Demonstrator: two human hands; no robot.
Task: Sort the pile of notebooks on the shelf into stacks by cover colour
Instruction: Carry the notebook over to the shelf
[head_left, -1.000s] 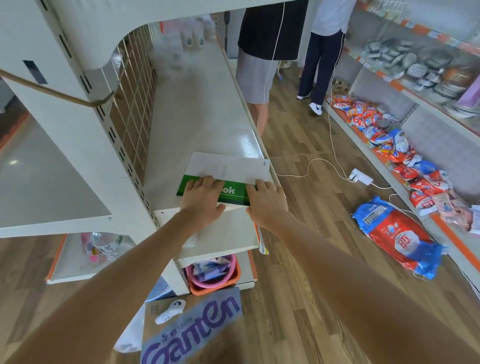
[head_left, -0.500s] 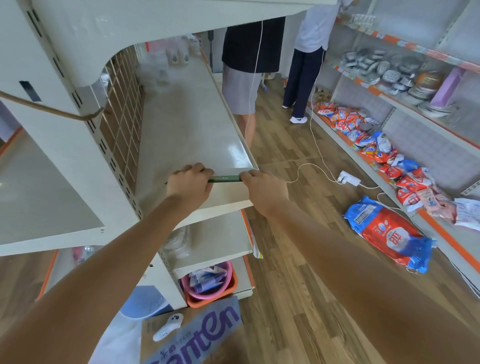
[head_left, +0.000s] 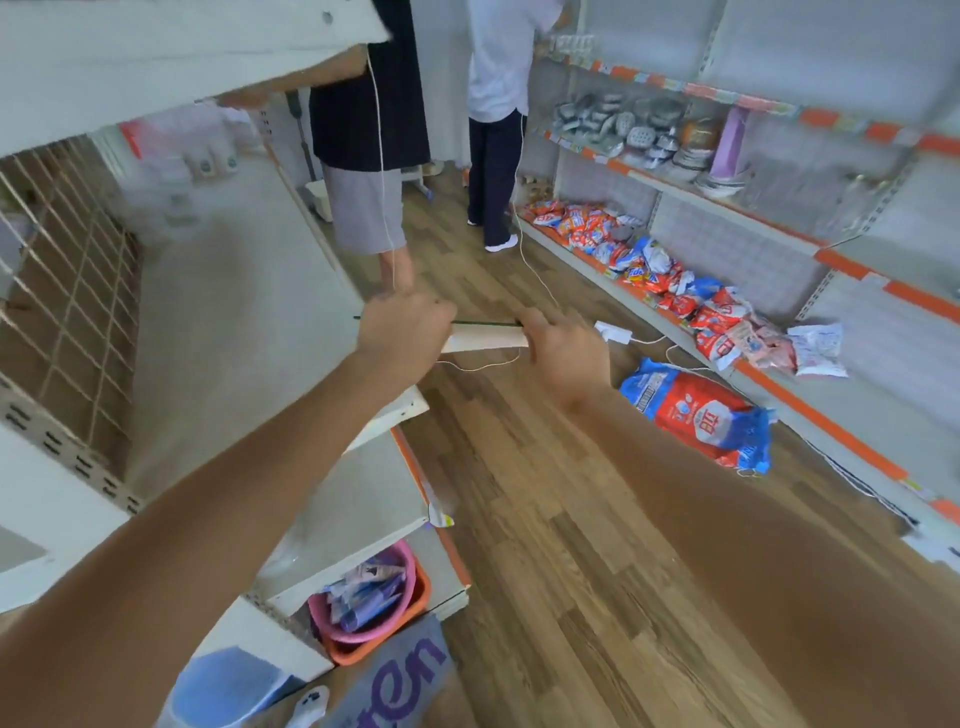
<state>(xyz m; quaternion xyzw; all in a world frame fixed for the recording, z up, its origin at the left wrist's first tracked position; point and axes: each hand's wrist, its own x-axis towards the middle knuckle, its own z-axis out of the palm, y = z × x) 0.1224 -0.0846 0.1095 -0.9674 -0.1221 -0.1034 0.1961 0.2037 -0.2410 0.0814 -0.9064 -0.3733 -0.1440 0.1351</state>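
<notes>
A small stack of notebooks (head_left: 485, 338) hangs in the air just right of the white shelf (head_left: 234, 291), seen edge-on: a thin green cover on top, pale paper below. My left hand (head_left: 402, 325) grips its left end with curled fingers. My right hand (head_left: 566, 348) grips its right end. The stack is off the shelf board, over the wooden floor. The covers' faces are hidden from this angle.
Two people (head_left: 363, 156) stand in the aisle ahead. A white cable and power adapter (head_left: 613, 332) lie on the floor, with a red-blue bag (head_left: 701, 410) beside the right shelving (head_left: 779, 374). Pink and orange basins (head_left: 369, 608) sit on the bottom shelf.
Both hands lifted the notebooks from the shelf's front edge and carried them up and right, off the shelf. The view swung right as well.
</notes>
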